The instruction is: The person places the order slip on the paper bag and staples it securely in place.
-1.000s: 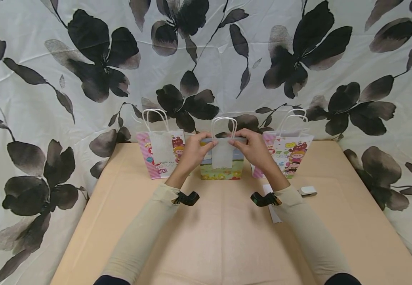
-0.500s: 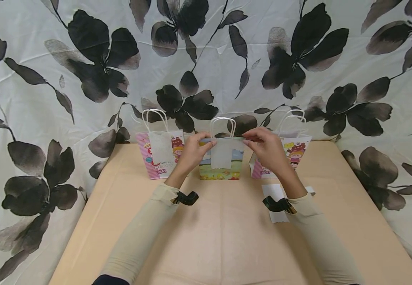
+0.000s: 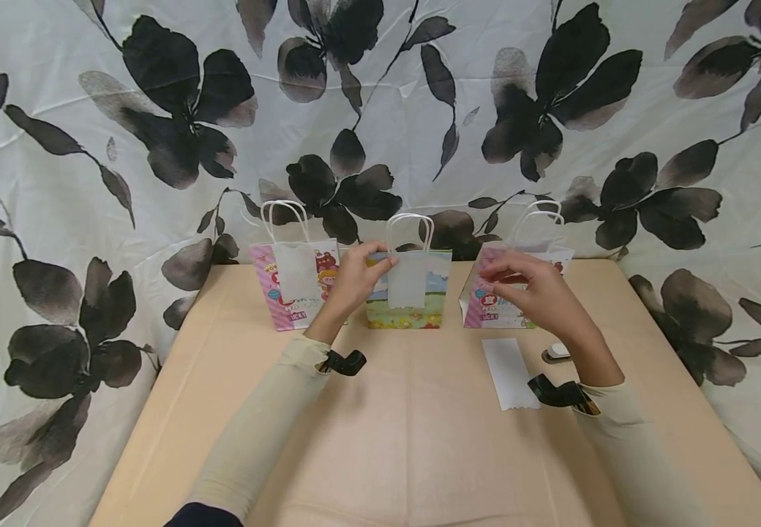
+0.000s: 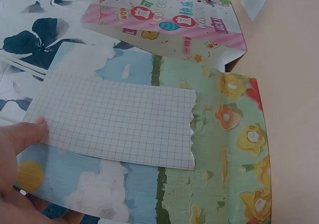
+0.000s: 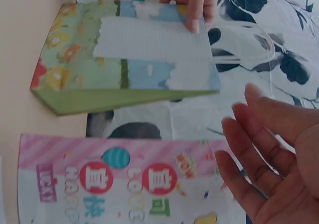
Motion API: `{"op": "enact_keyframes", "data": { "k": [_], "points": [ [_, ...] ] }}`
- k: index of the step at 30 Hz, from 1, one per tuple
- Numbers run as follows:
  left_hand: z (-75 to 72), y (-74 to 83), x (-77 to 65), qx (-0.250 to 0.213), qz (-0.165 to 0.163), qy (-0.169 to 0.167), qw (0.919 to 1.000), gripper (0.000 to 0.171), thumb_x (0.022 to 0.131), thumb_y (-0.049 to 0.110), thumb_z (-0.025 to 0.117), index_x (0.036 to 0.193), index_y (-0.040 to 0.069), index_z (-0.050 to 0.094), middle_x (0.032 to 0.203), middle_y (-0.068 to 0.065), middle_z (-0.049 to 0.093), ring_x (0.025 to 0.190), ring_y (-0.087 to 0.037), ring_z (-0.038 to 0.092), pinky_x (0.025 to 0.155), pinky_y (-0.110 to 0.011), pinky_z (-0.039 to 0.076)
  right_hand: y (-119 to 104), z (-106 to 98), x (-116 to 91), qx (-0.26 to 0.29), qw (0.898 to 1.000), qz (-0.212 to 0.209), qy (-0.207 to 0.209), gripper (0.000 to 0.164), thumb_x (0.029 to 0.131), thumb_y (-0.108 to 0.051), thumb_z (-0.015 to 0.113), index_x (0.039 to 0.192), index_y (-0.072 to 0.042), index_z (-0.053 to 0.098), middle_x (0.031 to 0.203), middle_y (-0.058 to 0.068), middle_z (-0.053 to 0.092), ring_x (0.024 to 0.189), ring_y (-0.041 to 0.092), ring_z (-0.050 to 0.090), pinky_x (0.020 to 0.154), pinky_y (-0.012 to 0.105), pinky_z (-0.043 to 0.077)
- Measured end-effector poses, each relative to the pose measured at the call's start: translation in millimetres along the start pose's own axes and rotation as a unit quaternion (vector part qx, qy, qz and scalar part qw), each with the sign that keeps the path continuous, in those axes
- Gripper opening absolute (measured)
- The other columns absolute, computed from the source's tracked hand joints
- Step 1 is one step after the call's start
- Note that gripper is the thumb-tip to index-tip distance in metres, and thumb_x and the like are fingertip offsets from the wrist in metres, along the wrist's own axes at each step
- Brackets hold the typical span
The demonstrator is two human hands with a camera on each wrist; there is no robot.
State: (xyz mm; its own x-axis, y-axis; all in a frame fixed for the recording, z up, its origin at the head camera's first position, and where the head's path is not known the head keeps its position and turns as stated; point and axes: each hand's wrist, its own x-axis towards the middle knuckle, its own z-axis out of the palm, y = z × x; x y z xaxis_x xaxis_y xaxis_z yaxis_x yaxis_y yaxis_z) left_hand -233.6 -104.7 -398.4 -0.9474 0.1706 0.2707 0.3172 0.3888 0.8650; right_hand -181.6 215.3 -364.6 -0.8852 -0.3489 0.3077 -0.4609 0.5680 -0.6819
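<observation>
The middle bag [image 3: 438,293] is being pinched at its top edge by the left hand [image 3: 356,274], with the thumb being set on the front and the fingers being tucked behind. It is being stood upright on the tan table [image 3: 407,446], between the left pink bag [image 3: 275,293] and the right pink bag [image 3: 486,311]. On its front, a strip of squared paper [image 4: 119,122] with a torn end is being shown. The right hand [image 3: 541,296] is being held up with loose, slightly bent fingers, and nothing is being gripped by it. Part of the right pink bag is being hidden by it; whether that bag is being touched cannot be told. Nearer, a loose white paper [image 3: 509,373] is being held up by the table, beside a small white and dark thing [image 3: 557,352].
</observation>
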Motion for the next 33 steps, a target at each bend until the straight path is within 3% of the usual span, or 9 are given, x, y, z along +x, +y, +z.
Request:
{"op": "enact_keyframes", "data": {
  "k": [5, 15, 25, 33],
  "points": [
    [-1.0, -0.6, 0.2, 0.003, -0.009, -0.005, 0.9999, 0.021, 0.098, 0.021, 0.069, 0.115, 0.009, 0.072, 0.128, -0.010, 0.067, 0.121, -0.026, 0.059, 0.109, -0.049, 0.045, 14, -12, -14, 0.000, 1.000, 0.015, -0.028, 0.023, 0.092, -0.010, 0.076, 0.115, -0.012, 0.075, 0.111, 0.003, 0.072, 0.099, 0.016, 0.069, 0.087, 0.013, 0.050],
    [-1.7, -0.6, -0.2, 0.007, -0.020, -0.010, 0.9997, 0.023, 0.099, 0.025, 0.069, 0.117, 0.010, 0.071, 0.131, -0.007, 0.065, 0.124, -0.025, 0.058, 0.108, -0.049, 0.046, 51, -27, -37, 0.021, 0.994, 0.064, -0.084, 0.020, 0.093, -0.014, 0.076, 0.112, -0.009, 0.074, 0.109, 0.007, 0.069, 0.096, 0.016, 0.065, 0.084, 0.015, 0.051],
    [-2.7, 0.1, 0.7, 0.002, -0.012, -0.009, 0.9999, 0.022, 0.098, 0.023, 0.069, 0.116, 0.009, 0.072, 0.127, -0.008, 0.066, 0.116, -0.025, 0.060, 0.103, -0.049, 0.049, 96, -34, -58, 0.006, 0.989, 0.110, -0.096, 0.027, 0.094, -0.021, 0.075, 0.116, -0.006, 0.072, 0.116, 0.009, 0.070, 0.100, 0.009, 0.064, 0.085, 0.012, 0.050],
    [-2.9, -0.3, 1.5, 0.006, -0.019, -0.010, 0.9998, 0.022, 0.098, 0.023, 0.070, 0.116, 0.009, 0.072, 0.128, -0.009, 0.065, 0.121, -0.026, 0.057, 0.107, -0.050, 0.046, 120, -40, -75, 0.003, 0.985, 0.123, -0.124, 0.031, 0.094, -0.018, 0.074, 0.121, -0.003, 0.070, 0.119, 0.013, 0.070, 0.103, 0.017, 0.066, 0.085, 0.015, 0.051]
  ]
}}
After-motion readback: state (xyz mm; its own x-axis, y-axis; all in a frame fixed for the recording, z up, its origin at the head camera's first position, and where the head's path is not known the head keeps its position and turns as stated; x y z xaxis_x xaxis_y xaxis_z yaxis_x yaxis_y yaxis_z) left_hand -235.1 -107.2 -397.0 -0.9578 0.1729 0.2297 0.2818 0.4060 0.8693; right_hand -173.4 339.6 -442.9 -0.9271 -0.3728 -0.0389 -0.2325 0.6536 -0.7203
